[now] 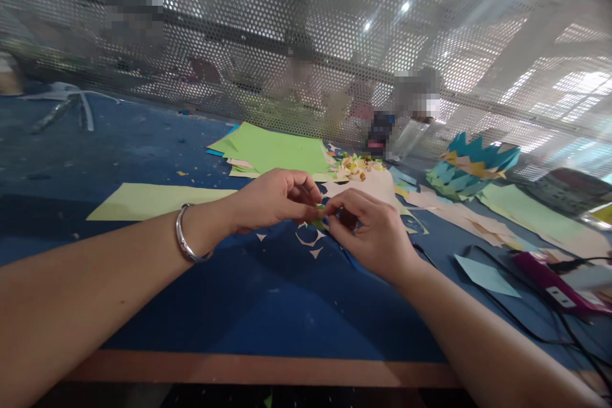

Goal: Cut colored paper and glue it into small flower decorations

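Note:
My left hand (277,199), with a silver bangle on its wrist, and my right hand (370,229) meet over the middle of the table. Both pinch a small piece of yellow-green paper (320,207) between thumb and fingers; the fingers hide most of it. Just below lie cut paper scraps (310,239), one ring-shaped and others triangular. A pale yellow paper strip (157,202) lies flat beside my left hand. Behind the hands, a stack of green paper sheets (282,148) adjoins a heap of small coloured paper bits (359,167).
On the right stand a folded teal, orange and green paper piece (471,166) and a magenta power strip (545,280) with black cables (507,315). A light blue paper (488,275) lies nearby. A perforated metal screen (215,32) rises behind the blue table (229,306).

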Motion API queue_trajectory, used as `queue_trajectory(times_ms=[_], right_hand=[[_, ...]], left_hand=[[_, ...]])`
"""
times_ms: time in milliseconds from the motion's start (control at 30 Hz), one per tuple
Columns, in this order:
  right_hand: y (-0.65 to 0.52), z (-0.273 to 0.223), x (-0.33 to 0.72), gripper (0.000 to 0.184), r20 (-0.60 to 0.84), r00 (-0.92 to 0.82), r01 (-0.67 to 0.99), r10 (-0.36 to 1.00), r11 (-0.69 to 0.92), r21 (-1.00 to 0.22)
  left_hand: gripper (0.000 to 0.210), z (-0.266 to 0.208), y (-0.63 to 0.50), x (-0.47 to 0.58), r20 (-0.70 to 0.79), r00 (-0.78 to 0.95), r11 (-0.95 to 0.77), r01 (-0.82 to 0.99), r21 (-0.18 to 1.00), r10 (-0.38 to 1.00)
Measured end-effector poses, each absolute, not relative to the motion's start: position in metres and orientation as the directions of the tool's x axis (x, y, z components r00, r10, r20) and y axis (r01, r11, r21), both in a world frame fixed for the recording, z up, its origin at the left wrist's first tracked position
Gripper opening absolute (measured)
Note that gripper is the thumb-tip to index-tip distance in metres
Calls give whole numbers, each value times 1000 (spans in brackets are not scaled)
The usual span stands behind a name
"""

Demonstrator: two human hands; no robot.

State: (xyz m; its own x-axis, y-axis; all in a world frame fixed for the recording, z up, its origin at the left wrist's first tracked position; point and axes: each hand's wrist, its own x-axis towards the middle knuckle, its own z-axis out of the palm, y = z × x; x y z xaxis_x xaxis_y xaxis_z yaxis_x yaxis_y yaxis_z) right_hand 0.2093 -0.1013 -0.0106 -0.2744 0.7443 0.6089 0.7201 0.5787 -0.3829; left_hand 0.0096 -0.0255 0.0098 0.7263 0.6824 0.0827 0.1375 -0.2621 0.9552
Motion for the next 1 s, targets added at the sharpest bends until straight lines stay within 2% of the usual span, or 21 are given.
queue_trajectory(times_ms=[133,300,667,1000], right_hand=[[-103,-11,209,15,610,-284,706,740,592,-389],[-102,-12,209,14,598,-278,691,752,589,-420],[-100,-12,209,18,603,-302,702,738,600,-383],[-100,-12,211,17,598,-321,707,734,606,-365]], left_hand=[[18,11,-27,10,70,718,-263,161,951,693],[18,10,-24,10,102,718,-293,147,945,688],[9,10,-25,10,74,711,-236,131,963,699],[13,9,-24,10,98,712,-262,125,957,695]])
